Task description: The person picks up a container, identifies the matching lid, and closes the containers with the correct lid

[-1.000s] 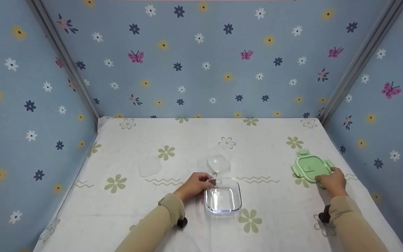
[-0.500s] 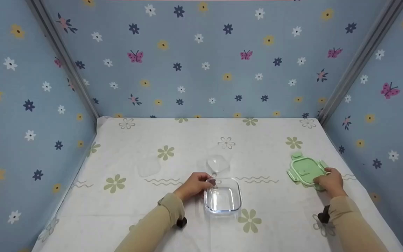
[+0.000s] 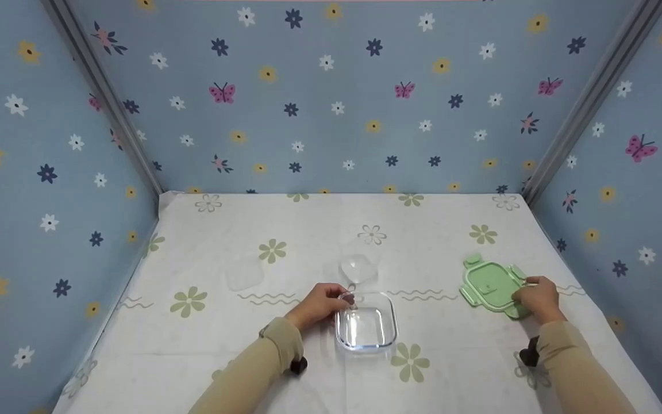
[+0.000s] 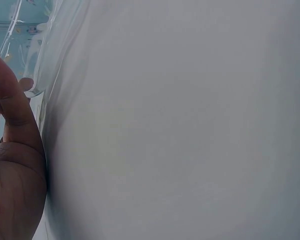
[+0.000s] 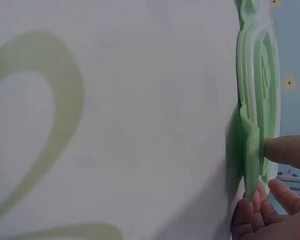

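Note:
A square clear glass food container (image 3: 366, 329) stands on the tablecloth at the front middle in the head view. My left hand (image 3: 320, 306) grips its back left corner, thumb near the rim; in the left wrist view only a strip of the glass (image 4: 27, 55) shows beside the thumb. To the right, a green snap-on lid (image 3: 493, 286) with side flaps is pinched at its right edge by my right hand (image 3: 539, 299). In the right wrist view the thumb lies on the lid's upper side (image 5: 270, 90), other fingers under its edge.
Behind the container lies a clear, see-through piece (image 3: 358, 269), its exact kind hard to make out. Another faint clear flat piece (image 3: 245, 275) is farther left. A white flowered cloth (image 3: 153, 333) covers the table, with patterned blue walls (image 3: 331, 103) on three sides.
My right hand has shifted the green lid a short way left and slightly nearer, turning it a little. The left hand and the glass container have stayed in place.

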Demonstrator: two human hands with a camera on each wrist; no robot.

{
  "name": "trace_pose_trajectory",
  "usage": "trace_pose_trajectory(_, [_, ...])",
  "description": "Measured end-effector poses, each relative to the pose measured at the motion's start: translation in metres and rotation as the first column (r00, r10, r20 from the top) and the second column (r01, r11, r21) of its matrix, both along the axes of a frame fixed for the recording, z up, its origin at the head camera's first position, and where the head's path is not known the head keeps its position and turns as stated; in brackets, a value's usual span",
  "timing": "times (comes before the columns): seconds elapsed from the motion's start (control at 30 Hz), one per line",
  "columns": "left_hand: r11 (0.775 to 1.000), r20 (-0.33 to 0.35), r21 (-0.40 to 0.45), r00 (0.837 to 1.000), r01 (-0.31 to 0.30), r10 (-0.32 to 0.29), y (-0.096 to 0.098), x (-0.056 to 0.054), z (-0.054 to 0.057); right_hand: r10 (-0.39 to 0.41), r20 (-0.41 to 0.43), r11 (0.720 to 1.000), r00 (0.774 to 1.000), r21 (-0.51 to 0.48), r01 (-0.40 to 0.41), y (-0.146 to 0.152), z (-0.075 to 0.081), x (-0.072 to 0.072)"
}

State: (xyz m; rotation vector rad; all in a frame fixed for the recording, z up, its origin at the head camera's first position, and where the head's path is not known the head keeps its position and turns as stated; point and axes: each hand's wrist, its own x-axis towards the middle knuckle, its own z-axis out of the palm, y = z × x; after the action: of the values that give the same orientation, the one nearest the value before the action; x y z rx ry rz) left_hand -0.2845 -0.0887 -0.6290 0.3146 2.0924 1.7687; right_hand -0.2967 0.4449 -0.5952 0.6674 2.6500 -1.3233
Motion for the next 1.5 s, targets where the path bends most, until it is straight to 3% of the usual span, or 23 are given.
trace_pose_trajectory(0.6, [1.0,-0.011,-0.003,1.0,0.015,-0.015,-0.002,-0.001,-0.002,-0.031,0.034,1.0,0.999,-0.003,0.031,-0.008,0.003,-0.001])
trace_pose_trajectory(0.83, [1.0,-0.03,-0.008,0.999,0.022,-0.022,-0.002,-0.003,-0.004,-0.061,0.092,0.992,0.994,-0.101,0.07,-0.013,0.004,-0.005])
trace_pose_trajectory(1.03, [1.0,-0.025,-0.004,0.999,0.022,-0.022,-0.002,-0.003,-0.002,-0.016,0.103,0.996,0.995,-0.091,0.025,-0.021,0.008,-0.008])
trace_pose_trajectory(1.33, [0.999,-0.061,-0.038,0.998,0.005,-0.007,-0.001,-0.003,-0.002,0.109,0.041,0.992,0.993,-0.076,-0.106,-0.028,0.008,-0.007])
trace_pose_trajectory(1.5, [1.0,-0.063,-0.031,0.998,0.001,-0.003,-0.001,-0.001,-0.001,0.104,0.051,0.991,0.993,-0.091,-0.099,-0.032,0.009,-0.008])
